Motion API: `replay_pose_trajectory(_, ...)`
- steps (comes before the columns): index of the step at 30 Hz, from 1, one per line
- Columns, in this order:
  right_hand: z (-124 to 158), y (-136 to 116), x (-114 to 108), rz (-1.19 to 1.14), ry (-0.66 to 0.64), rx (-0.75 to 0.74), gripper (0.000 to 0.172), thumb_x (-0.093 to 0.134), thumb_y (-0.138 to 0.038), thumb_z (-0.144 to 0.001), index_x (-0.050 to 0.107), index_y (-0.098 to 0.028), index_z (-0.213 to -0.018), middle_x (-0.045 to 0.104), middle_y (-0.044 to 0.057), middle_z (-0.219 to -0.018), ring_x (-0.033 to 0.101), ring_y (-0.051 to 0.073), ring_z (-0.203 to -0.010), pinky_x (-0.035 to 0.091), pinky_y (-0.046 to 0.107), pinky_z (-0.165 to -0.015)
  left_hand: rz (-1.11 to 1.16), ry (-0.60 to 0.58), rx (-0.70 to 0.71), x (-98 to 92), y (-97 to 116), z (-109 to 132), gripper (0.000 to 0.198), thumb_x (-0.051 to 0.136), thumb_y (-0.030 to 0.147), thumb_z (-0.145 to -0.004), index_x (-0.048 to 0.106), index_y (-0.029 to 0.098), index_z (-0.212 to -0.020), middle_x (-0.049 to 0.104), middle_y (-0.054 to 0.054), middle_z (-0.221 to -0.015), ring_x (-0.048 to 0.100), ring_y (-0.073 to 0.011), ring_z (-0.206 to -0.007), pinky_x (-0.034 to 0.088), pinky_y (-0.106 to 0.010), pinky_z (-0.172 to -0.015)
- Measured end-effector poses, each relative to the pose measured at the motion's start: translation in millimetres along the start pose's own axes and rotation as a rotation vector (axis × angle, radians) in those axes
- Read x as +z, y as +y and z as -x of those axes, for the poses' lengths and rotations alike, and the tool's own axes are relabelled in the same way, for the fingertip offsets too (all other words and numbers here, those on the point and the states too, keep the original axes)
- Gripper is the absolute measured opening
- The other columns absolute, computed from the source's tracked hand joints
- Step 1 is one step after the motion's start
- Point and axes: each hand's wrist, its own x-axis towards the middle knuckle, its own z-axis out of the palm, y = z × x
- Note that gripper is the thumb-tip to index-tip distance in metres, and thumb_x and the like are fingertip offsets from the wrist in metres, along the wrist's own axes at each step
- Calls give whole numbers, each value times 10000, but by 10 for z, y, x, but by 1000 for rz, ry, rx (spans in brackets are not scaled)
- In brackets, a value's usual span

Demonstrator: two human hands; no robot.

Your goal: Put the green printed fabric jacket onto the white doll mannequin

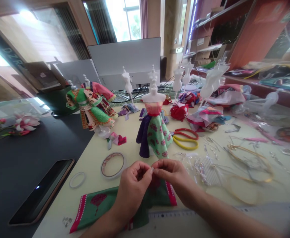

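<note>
My left hand [135, 185] and my right hand [173, 175] meet fingertip to fingertip at the middle, both pinched. Between the tips is a tiny pale thing, too small to name. Beneath them lies green cloth [106, 203] with pink borders and a dark red printed motif, partly hidden by my hands. Just behind stands a small white dress form [153, 96] wearing a pink top, a purple panel and a mint floral skirt [160, 135]. To the left of my hands rests a roll of clear tape [112, 165].
Yellow and red-handled scissors [186, 142] lie right of the dress form. A phone [42, 191] and a thin white ring [77, 180] are at left. Dressed forms [90, 105], bare forms [127, 82] and fabric scraps [205, 117] stand behind. A ruler [169, 215] runs along the front.
</note>
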Motion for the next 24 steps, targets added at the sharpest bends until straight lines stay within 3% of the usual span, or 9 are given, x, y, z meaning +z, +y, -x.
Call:
replay_pose_trajectory(12, -1, -5, 15, 87, 20, -45, 137, 704, -281, -690, 671, -153, -725, 639, 0, -652, 559, 111, -615, 427, 229, -575, -29, 9, 5, 7, 5, 11, 183, 583, 317, -765, 589, 145, -703, 604, 2, -625, 541, -108, -583, 439, -189, -525)
replay_pose_trajectory(24, -16, 72, 36, 309, 146, -190, 78, 600, -236, -697, 645, -174, -683, 622, 1, -612, 559, 135, -585, 448, 254, -542, -29, 31, 54, 36, -22, 22, 159, 595, 294, -766, 626, 156, -694, 640, -6, -634, 570, -122, -598, 458, -194, -545)
